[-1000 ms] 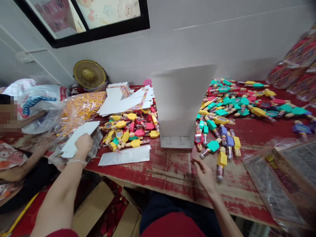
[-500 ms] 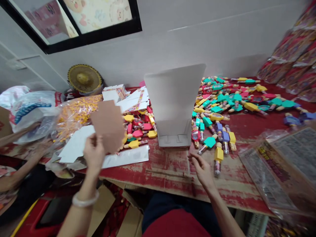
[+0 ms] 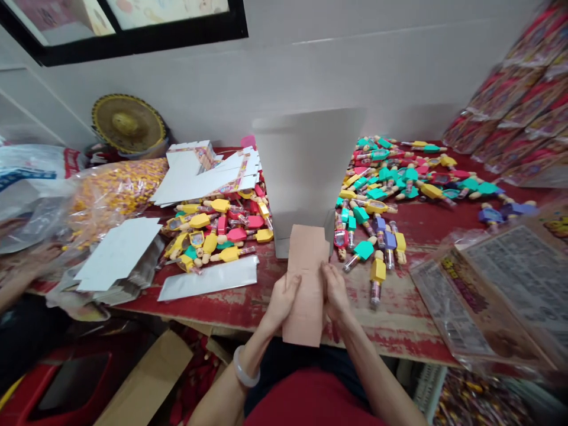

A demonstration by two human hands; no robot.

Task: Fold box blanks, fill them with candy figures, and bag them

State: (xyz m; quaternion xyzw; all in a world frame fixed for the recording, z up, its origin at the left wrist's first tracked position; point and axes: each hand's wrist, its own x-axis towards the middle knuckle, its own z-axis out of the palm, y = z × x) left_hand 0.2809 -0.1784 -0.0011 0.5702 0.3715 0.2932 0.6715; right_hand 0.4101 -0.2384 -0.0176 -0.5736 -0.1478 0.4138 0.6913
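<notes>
A brown cardboard piece (image 3: pixel 305 296) is held upright between my two hands, over the front edge of the red table (image 3: pixel 248 302). My left hand (image 3: pixel 284 299) grips its left side, thumb on the face. On its right side, my right hand (image 3: pixel 335 293) closes round the edge. Just behind stands an open white display box (image 3: pixel 306 171) with a tall back panel; the cardboard covers part of its front. Colourful toy tubes with yellow, red and green tops (image 3: pixel 208 236) lie to the left, and more toy tubes (image 3: pixel 390 177) spread to the right.
Stacked white card sheets (image 3: pixel 118 254) and a clear plastic sleeve (image 3: pixel 208 279) lie left. Behind them are a bag of yellow pieces (image 3: pixel 119 186) and a straw hat (image 3: pixel 126 123). Plastic-wrapped printed cartons (image 3: pixel 492 296) stand right. Another person's arm (image 3: pixel 22 275) shows at far left.
My left hand has brought the brown cardboard from the left to the middle, before the white box. My right hand has moved in and taken hold of its right side. The view has shifted.
</notes>
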